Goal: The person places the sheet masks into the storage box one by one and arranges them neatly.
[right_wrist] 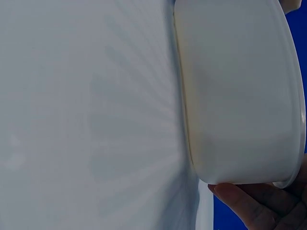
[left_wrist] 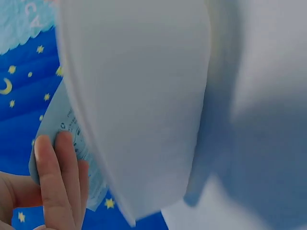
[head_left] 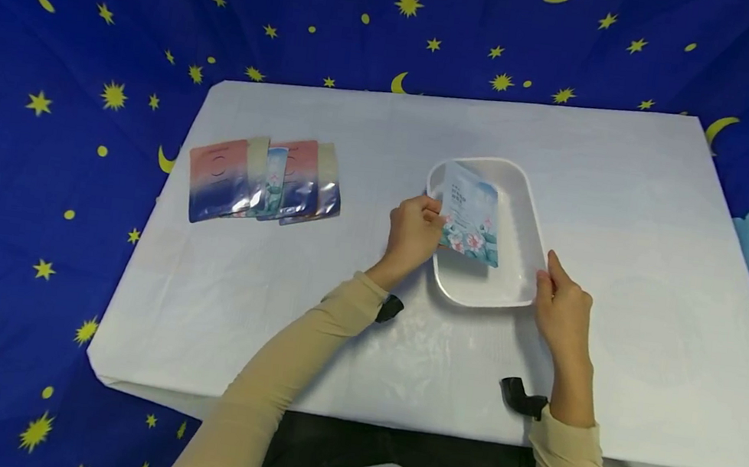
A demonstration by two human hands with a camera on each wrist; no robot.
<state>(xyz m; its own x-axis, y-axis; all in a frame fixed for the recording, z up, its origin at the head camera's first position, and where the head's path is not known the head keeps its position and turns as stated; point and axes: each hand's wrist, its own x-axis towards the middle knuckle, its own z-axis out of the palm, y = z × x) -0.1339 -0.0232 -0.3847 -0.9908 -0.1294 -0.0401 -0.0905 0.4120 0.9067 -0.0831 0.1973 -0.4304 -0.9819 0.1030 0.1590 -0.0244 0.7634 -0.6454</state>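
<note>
My left hand (head_left: 414, 230) pinches a light blue sheet-mask packet (head_left: 472, 212) printed with pink flowers, by its near-left edge. The packet is held tilted over the white plastic basin (head_left: 516, 269). At the basin's near-right corner, my right hand (head_left: 565, 311) grips the rim, thumb on top. In the left wrist view, the fingers (left_wrist: 60, 187) lie against the packet (left_wrist: 56, 112), partly hidden behind the basin's wall (left_wrist: 139, 105). The right wrist view shows the basin's outer side (right_wrist: 240, 96) with fingers (right_wrist: 244, 203) under its corner.
An overlapping row of pink-and-blue mask packets (head_left: 217, 177) lies on the left of the white-covered table (head_left: 234, 310), with a light blue one (head_left: 275, 176) among them. Dark blue star-patterned cloth (head_left: 343, 22) hangs behind the table. A black wrist mount (head_left: 522, 398) sits at the right wrist.
</note>
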